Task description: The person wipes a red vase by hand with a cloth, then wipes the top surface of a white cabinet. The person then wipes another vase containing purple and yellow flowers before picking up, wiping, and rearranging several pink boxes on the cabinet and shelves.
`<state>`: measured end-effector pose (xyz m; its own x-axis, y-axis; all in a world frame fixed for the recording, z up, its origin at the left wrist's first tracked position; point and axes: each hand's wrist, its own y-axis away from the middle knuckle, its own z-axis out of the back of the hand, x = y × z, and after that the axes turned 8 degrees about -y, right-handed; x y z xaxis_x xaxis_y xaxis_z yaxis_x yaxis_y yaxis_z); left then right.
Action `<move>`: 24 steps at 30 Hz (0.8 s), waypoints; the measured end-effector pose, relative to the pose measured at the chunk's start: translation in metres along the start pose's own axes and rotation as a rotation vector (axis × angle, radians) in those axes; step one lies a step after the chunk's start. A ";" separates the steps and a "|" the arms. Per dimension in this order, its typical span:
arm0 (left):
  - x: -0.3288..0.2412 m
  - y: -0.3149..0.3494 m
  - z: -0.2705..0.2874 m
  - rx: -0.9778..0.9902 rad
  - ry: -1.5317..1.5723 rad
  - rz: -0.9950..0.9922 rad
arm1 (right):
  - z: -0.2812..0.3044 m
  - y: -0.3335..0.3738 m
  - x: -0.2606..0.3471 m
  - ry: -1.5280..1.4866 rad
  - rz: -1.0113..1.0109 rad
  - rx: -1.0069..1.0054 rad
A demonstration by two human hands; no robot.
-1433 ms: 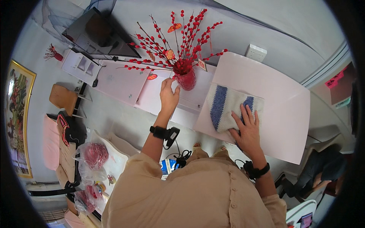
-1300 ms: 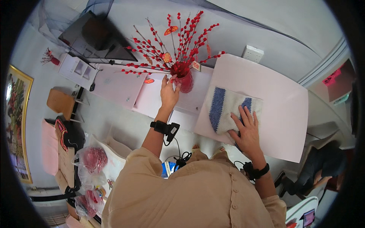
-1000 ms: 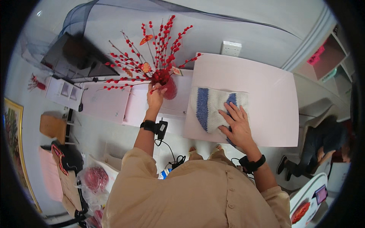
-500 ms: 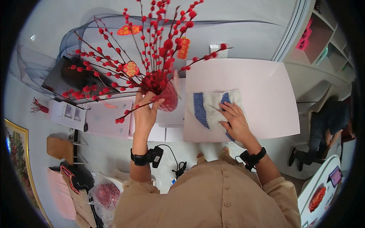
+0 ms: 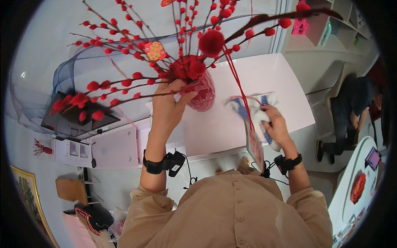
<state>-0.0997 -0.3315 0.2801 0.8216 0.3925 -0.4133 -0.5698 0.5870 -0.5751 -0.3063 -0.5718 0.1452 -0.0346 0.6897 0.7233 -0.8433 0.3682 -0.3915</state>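
My left hand (image 5: 170, 106) grips the neck of a red vase (image 5: 203, 91) that holds red berry branches (image 5: 124, 45) spreading up and left; the vase hangs lifted, close to the camera. My right hand (image 5: 276, 124) is closed on a white cloth with blue stripes (image 5: 255, 110), bunched up over the pale pink table top (image 5: 264, 78). A thin red string with a hanging tag (image 5: 254, 146) dangles from the branches in front of the cloth. Both wrists wear black bands.
A second pale pink table (image 5: 118, 146) stands to the left, with a dark monitor (image 5: 78, 120) behind it. A seated person (image 5: 351, 111) is at the right by white shelves (image 5: 331, 25). A round white table (image 5: 355, 186) sits lower right.
The vase has been raised off the table toward the camera by my left hand. My right hand has gathered the flat cloth into a bunch.
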 end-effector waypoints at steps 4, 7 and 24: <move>-0.012 -0.016 -0.025 0.033 0.032 -0.051 | 0.029 0.011 -0.020 0.086 -0.122 -0.179; -0.010 -0.020 -0.046 0.120 0.184 -0.022 | 0.039 0.021 -0.029 0.058 -0.226 -0.327; -0.049 -0.035 -0.073 0.225 0.027 -0.149 | 0.041 0.023 -0.033 0.335 -0.100 -0.311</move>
<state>-0.1213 -0.4224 0.2691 0.8937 0.2725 -0.3564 -0.4218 0.7810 -0.4607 -0.3467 -0.6114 0.1353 0.2571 0.7858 0.5625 -0.6313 0.5773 -0.5179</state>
